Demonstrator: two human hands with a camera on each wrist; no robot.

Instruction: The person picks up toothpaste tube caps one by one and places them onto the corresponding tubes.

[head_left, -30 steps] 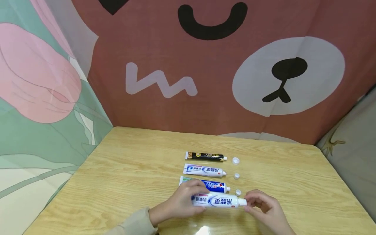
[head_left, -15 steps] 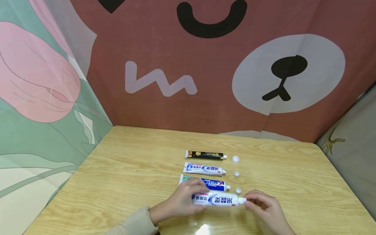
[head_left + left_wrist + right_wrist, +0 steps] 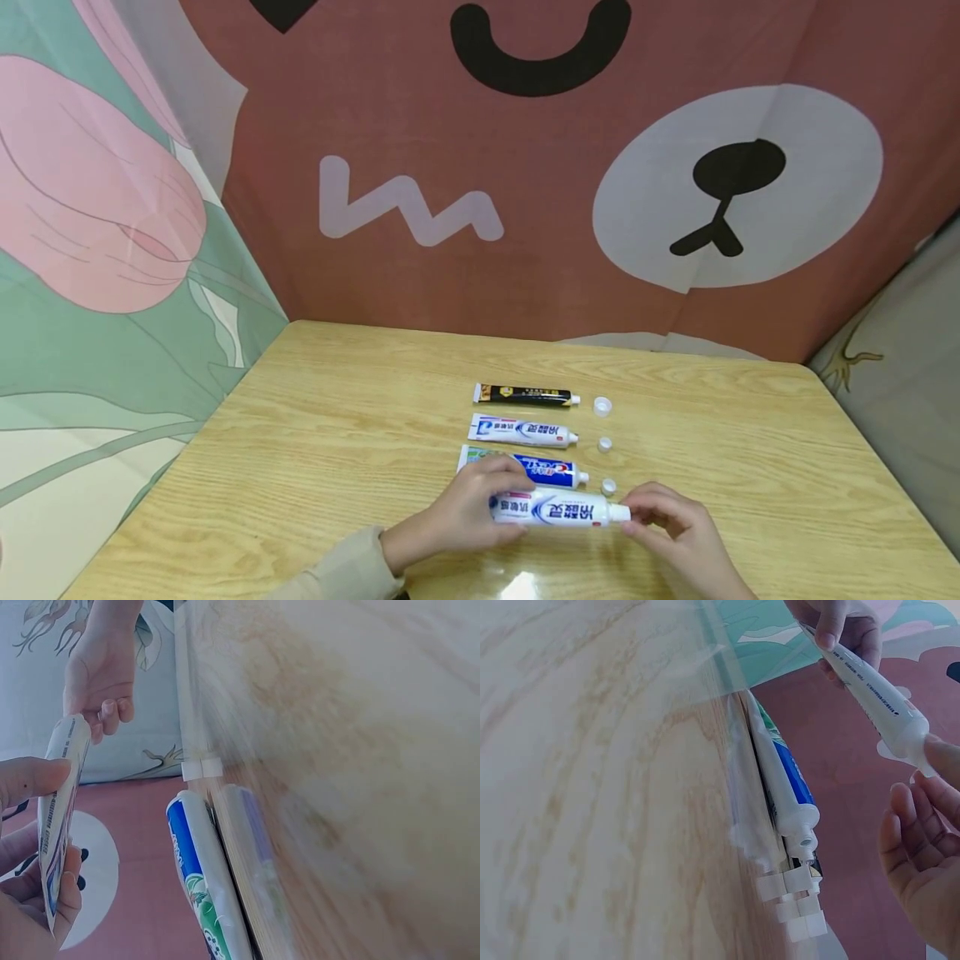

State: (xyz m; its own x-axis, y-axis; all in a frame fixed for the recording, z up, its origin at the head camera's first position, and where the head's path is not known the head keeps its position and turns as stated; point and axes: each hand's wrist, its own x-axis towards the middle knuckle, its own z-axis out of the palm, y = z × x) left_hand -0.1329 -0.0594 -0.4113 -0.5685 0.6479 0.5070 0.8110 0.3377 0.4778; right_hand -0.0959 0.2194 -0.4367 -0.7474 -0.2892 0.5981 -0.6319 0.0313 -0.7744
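A white toothpaste tube (image 3: 558,507) with blue print is held above the table's near side, its capped end pointing right. My left hand (image 3: 480,504) grips its tail end, thumb on one face and fingers on the other, as the left wrist view shows. At the other end, my right hand (image 3: 678,529) pinches the white cap (image 3: 619,513) between thumb and index finger; its other fingers curl loosely. Just behind the held tube lies a blue Crest toothpaste tube (image 3: 547,472), partly covered by my left hand in the head view.
Farther back lie a smaller white toothpaste tube (image 3: 522,432) and a black toothpaste tube (image 3: 525,396), both uncapped. Three loose white caps stand to their right: a near one (image 3: 608,486), a middle one (image 3: 604,445) and a far one (image 3: 602,407). A printed cloth (image 3: 420,283) hangs behind the wooden table (image 3: 330,417).
Both hands stay almost in place on the tube and its cap. The right fingers shift slightly at the cap. The tubes and caps on the table have not moved.
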